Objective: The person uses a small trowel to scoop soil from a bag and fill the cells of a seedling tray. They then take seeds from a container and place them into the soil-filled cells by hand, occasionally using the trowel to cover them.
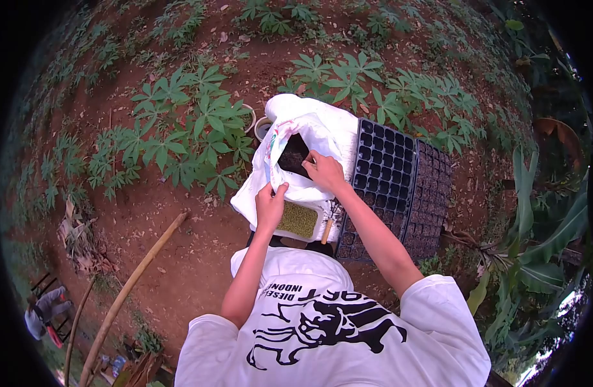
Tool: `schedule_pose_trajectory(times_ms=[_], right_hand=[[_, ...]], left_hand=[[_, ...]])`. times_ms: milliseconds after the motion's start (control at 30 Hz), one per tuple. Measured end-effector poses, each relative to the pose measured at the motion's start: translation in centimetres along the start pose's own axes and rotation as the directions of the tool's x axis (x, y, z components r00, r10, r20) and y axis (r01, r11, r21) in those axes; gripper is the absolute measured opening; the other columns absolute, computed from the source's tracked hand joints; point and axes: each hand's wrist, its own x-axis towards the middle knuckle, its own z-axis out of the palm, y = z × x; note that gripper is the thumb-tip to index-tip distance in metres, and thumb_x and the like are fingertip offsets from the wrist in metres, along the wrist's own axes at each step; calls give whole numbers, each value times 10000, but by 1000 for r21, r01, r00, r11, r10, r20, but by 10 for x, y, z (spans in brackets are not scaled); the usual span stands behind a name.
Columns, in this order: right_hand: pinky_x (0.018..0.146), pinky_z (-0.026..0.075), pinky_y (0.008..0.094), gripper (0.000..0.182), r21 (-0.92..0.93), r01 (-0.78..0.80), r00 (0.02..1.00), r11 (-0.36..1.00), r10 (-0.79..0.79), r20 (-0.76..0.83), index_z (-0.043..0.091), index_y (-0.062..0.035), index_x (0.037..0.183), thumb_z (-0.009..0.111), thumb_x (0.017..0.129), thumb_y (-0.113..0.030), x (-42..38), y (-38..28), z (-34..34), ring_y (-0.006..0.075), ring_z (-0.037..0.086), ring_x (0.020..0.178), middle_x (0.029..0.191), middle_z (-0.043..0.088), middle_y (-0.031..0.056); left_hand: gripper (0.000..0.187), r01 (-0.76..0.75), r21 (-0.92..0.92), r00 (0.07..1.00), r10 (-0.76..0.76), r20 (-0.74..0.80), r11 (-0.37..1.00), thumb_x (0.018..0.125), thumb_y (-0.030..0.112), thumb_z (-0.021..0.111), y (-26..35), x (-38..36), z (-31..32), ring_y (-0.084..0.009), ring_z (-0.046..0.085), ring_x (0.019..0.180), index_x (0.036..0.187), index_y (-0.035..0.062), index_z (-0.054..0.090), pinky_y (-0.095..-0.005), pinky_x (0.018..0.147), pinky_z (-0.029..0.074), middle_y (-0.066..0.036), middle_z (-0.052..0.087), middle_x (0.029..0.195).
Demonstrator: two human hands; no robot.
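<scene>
Sack (pixel 329 137) of thin white plastic is open at the mouth, just beyond a tub (pixel 320 220) of small green grains (pixel 298 221), with dark soil (pixel 292 155) visible inside it. Its wall looks soft and creased, so I judge that it folds easily and can be a little slippery, while the soil probably makes the lower part heavy; the plastic may tear if one pulls at a single point. Better hold is on the loose rim (pixel 299 182), from two sides. The left hand (pixel 269 205) is at the near left part of this rim, and its thumb and fingers appear to pinch the plastic. The right hand (pixel 324 171) is at the right side of the mouth, fingers drawn close together beside the soil; whether they pinch something, I cannot tell
</scene>
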Motion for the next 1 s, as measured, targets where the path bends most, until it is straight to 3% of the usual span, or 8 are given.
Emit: schedule_pose_trajectory(times_ms=[200,700,1000], right_hand=[[760,522,486,282,-60,1,999,998,-3,-46,666,-140,990,593,890,-394,4,-1,-7,364,686,771,707,684,154],[802,517,489,301,-16,-60,997,998,59,-54,679,-143,996,581,869,-398,4,0,-21,352,698,826,761,713,147],[783,532,475,310,-80,-91,990,993,82,-119,683,-170,992,592,877,-444,1,13,-25,355,700,824,757,716,142]], left_hand=[[298,3,-25,1000,-2,25,1000,910,253,668,-12,7,0,-110,517,626,943,-42,688,-327,595,413,-62,627,675],[299,-31,21,999,30,38,999,903,269,672,-1,12,-1,-156,551,629,956,-25,692,-344,616,432,-88,632,684],[312,-38,86,999,36,29,996,901,278,669,2,12,-1,-167,566,636,951,-29,693,-346,629,446,-101,645,694]])
